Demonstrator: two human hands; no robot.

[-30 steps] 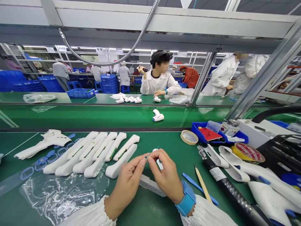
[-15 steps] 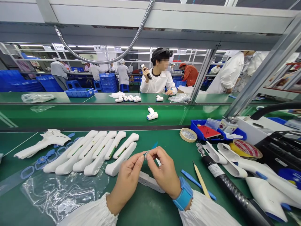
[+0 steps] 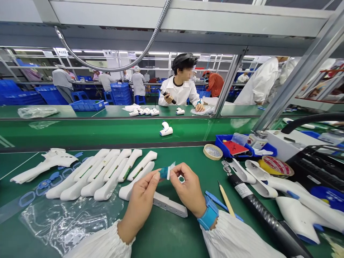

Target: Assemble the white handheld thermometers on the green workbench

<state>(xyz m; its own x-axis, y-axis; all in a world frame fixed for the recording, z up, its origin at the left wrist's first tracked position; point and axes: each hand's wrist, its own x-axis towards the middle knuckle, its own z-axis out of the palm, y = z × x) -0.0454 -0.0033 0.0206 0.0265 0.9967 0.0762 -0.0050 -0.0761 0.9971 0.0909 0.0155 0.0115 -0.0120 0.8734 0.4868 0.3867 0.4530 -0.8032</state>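
Between my hands is a small piece of teal film [image 3: 164,173] with a white strip along one side and a clear tip. My left hand [image 3: 142,197] pinches its teal end, fingers closed. At the white edge, my right hand [image 3: 188,188] has thumb and fingertips closed on the piece. Below the hands a narrow white plastic housing part [image 3: 170,206] lies on the green bench, partly covered by my left hand. To the left, white handle shells [image 3: 103,179] lie in a slanted row, some with green circuit boards showing.
A crumpled clear bag [image 3: 67,222] and a white gun-shaped shell [image 3: 44,163] lie left. At right are a blue pry tool [image 3: 215,200], a yellow-handled pick [image 3: 226,199], a black cylindrical tool [image 3: 258,208], tape roll [image 3: 213,152] and blue bin [image 3: 224,148]. A co-worker [image 3: 178,87] sits opposite.
The film piece has turned and now shows its teal face between my hands. The white device on the green strip sits slightly further left. The co-worker has lowered the handheld tool.
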